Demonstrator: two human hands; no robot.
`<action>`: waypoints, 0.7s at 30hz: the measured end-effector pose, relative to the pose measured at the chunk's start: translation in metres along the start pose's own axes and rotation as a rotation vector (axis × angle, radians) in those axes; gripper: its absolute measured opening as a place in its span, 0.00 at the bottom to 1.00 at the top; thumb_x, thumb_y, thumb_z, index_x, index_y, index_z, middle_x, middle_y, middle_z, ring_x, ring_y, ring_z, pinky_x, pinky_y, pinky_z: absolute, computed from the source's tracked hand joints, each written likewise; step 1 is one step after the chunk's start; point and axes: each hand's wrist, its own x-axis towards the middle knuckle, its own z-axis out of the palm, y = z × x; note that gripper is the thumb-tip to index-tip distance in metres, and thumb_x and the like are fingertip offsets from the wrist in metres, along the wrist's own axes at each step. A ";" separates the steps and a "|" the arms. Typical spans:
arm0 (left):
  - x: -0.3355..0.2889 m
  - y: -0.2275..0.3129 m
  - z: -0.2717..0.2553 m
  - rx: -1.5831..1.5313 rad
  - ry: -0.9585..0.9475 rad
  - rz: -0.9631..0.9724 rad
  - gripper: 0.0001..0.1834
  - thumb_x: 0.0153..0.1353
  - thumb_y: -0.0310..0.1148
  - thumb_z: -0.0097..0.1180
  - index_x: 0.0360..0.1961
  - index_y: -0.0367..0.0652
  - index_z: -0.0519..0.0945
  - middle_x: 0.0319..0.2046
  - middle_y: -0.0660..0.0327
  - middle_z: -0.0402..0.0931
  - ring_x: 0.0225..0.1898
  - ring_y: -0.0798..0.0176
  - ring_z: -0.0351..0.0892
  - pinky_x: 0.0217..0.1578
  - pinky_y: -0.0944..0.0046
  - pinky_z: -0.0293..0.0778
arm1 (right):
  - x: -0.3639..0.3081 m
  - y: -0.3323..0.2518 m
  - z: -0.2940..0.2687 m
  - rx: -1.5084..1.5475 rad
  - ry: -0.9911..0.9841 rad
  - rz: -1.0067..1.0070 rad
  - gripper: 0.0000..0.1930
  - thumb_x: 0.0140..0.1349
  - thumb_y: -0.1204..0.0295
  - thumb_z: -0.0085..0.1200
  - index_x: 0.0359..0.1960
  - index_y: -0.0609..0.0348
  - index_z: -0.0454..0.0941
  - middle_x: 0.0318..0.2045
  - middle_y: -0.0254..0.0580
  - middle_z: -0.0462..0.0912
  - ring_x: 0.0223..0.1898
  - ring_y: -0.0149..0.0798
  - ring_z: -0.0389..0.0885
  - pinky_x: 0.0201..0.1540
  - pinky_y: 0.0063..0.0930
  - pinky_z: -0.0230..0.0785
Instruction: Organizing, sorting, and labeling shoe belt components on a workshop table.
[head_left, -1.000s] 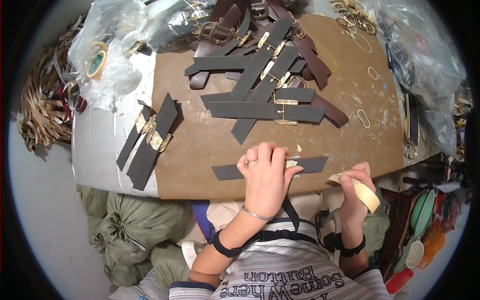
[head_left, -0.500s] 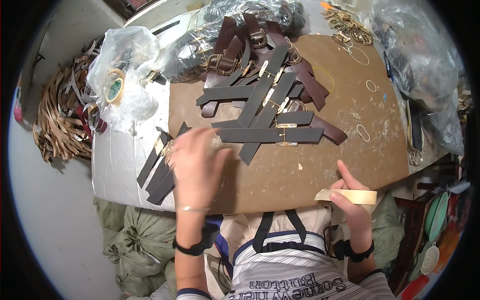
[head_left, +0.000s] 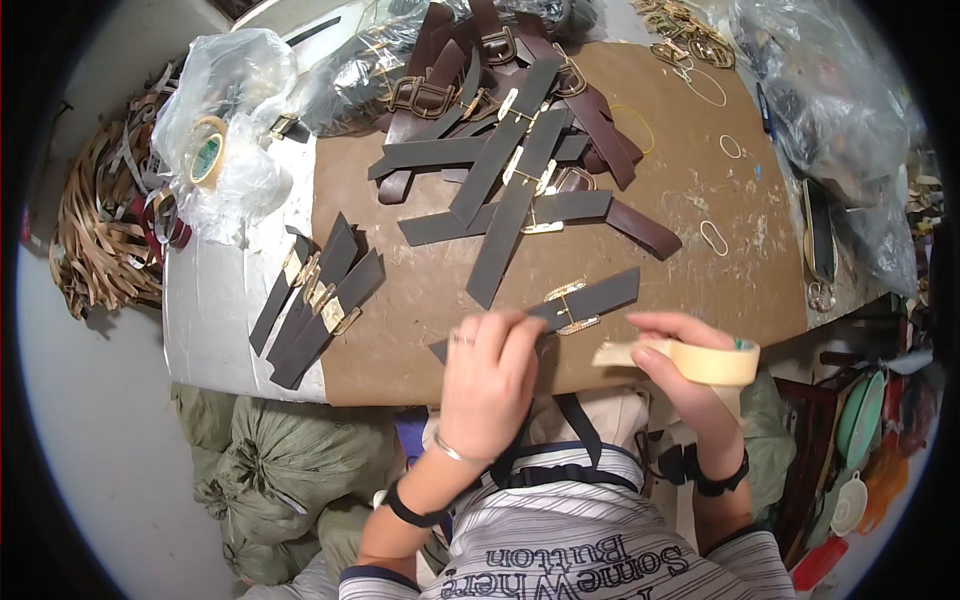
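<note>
My left hand (head_left: 485, 385) is closed on the left end of a dark belt strap (head_left: 612, 294). A gold buckle (head_left: 570, 306) with a sparkling frame sits across that strap's middle. My right hand (head_left: 705, 408) grips a roll of cream masking tape (head_left: 715, 366), whose loose end sticks out toward the strap. Left of my hands, several dark straps with gold buckles (head_left: 322, 300) lie fanned together. Farther off, more dark straps (head_left: 490, 180) are piled crosswise over brown belt pieces (head_left: 625, 150) with bronze buckles.
A brown mat (head_left: 730, 290) covers the table. A clear plastic bag (head_left: 250, 190) with another tape roll (head_left: 207, 158) stands at left, near hanging tan strips (head_left: 95, 230). Metal buckles (head_left: 690, 30) lie at the far right, and green sacks (head_left: 300, 450) sit below the table edge.
My left hand has moved right from the fanned straps and brought one buckled strap from the pile to the near edge. My right hand, with the tape, has come slightly upward.
</note>
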 end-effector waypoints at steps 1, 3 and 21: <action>-0.007 0.007 0.003 -0.053 0.113 -0.031 0.15 0.47 0.18 0.61 0.38 0.44 0.81 0.35 0.59 0.76 0.38 0.53 0.76 0.40 0.57 0.72 | 0.012 -0.001 0.004 -0.003 0.005 0.005 0.14 0.60 0.75 0.61 0.49 0.57 0.84 0.35 0.36 0.85 0.39 0.27 0.80 0.45 0.23 0.73; -0.018 0.017 0.008 -0.085 0.101 0.042 0.16 0.46 0.17 0.61 0.39 0.40 0.82 0.38 0.56 0.77 0.40 0.51 0.78 0.41 0.57 0.75 | 0.037 0.004 0.012 -0.066 -0.125 -0.015 0.12 0.61 0.74 0.58 0.47 0.59 0.83 0.37 0.38 0.85 0.41 0.31 0.81 0.46 0.25 0.73; -0.025 0.018 0.032 0.235 -0.179 -0.062 0.32 0.62 0.44 0.59 0.68 0.53 0.71 0.65 0.69 0.69 0.65 0.63 0.66 0.58 0.60 0.58 | 0.066 0.013 0.016 -0.466 -0.194 -0.266 0.07 0.58 0.69 0.59 0.32 0.59 0.77 0.30 0.39 0.78 0.38 0.42 0.75 0.47 0.35 0.62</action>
